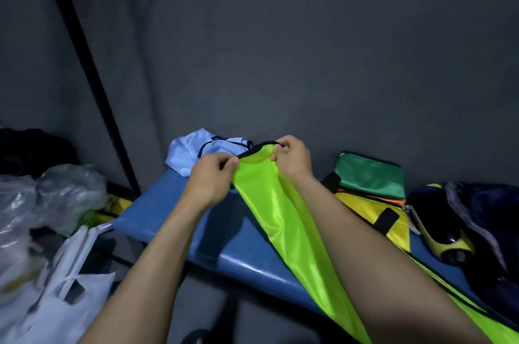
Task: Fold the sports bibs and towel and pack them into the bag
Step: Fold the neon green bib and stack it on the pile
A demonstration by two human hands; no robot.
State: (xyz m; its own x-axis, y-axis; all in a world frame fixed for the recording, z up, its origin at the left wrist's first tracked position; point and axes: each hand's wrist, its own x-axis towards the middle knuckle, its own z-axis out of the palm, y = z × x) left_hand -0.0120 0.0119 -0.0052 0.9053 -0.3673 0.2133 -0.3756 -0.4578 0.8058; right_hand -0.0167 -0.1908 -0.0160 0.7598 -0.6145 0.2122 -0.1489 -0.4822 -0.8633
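Long blue padded bench [247, 256] with a shiny top, running from 9 o'clock down to 4 o'clock. Crinkly clear plastic bags [42, 197] piled at 9 o'clock, just beside the bench end. Floppy white plastic carrier bag [70, 296] lower down at 8 o'clock. Thin black pole [84, 63] leaning at 10 o'clock. Big grey cloth wall [309, 48] behind, filling 12 o'clock.
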